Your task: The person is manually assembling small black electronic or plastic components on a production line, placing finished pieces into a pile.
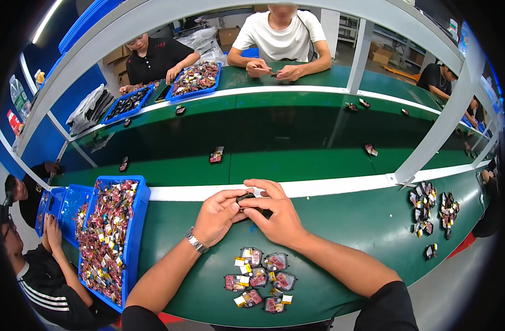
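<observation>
Above the green bench (340, 220) my two hands meet. My left hand (215, 218), with a metal watch on its wrist, pinches a small black plastic housing (244, 197). Fingers and thumb of my right hand (275, 214) press on the same piece from the other side. Most of the housing is hidden by the fingers, so what lies inside it cannot be seen. Closer to me on the bench lies a group of several open black housings (258, 277) with red circuit boards and white-and-yellow battery pouches.
At left stands a blue tray (140, 234) heaped with red boards and pouches. A white rail (340, 188) borders a green conveyor (296, 165) carrying scattered units. More assembled units (423, 207) lie at right. Grey frame posts (437, 124) rise ahead. People work across and at left.
</observation>
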### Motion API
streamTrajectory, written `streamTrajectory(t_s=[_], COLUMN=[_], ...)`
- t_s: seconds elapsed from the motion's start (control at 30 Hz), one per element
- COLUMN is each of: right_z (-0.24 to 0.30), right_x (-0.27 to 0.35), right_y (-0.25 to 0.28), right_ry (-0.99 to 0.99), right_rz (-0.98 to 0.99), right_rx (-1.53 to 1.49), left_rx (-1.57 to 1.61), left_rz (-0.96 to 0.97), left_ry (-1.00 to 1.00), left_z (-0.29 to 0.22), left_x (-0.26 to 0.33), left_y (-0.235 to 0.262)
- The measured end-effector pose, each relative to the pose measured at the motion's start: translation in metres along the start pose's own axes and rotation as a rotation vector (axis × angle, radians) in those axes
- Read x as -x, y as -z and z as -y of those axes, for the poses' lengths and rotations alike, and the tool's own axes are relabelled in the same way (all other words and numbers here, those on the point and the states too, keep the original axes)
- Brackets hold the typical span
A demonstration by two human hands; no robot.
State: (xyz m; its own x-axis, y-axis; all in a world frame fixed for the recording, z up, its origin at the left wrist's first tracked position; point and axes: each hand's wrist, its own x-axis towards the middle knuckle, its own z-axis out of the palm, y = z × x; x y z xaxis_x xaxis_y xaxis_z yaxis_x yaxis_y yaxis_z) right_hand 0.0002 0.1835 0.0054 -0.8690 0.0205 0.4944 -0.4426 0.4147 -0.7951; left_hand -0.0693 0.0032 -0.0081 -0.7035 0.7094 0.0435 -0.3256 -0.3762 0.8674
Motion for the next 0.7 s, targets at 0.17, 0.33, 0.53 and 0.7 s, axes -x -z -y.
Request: streamTrajectory(t_s=[0.17, 0.33, 0.53, 0.7], right_z=[0.002, 0.003, 0.002, 0.002], right_x=[-0.002, -0.002, -0.002, -0.004], right_y=[0.001, 0.003, 0.002, 0.004], right_ry=[0.003, 0.001, 0.012, 0.043], right_rz=[0.025, 0.034, 0.067, 0.070], right_rx=[0.008, 0.036, 0.068, 0.095], left_rx=[-0.023, -0.026, -0.072, -0.084], left_rz=[-0.016, -0.033, -0.076, -0.061], left_ry=[-0.034, -0.043, -0.056, -0.045], left_z=[0.004, 0.004, 0.003, -0.001], left_x=[0.000, 0.001, 0.003, 0.000], left_y=[0.003, -0.002, -0.004, -0.007])
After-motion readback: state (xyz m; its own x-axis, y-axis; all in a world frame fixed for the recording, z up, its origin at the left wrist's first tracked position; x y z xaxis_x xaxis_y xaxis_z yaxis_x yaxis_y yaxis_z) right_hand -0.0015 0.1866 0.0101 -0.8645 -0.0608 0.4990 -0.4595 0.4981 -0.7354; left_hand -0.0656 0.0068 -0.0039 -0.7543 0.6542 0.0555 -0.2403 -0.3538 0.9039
